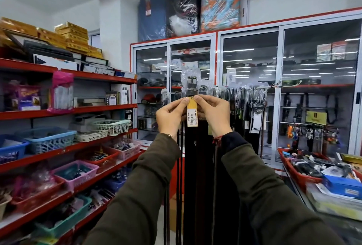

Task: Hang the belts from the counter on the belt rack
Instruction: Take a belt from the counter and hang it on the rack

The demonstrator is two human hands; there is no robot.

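A dark belt (pixel 193 158) hangs straight down in front of me, its metal buckle (pixel 191 86) wrapped in clear plastic at the top. A yellow price tag (pixel 192 114) dangles just below the buckle. My left hand (pixel 170 116) and my right hand (pixel 214 113) pinch the belt from both sides at the top of the tag. Behind it, the belt rack's horizontal rod (pixel 274 87) carries several dark belts (pixel 242 105) hanging in a row. Whether the held buckle is hooked on the rack is hidden.
Red shelves (pixel 82 110) with plastic baskets (pixel 47 141) of small goods line the left. Glass-door cabinets (pixel 250 92) stand behind the rack. A counter at right holds a red tray (pixel 297 176) of packed items and a blue box (pixel 342 186).
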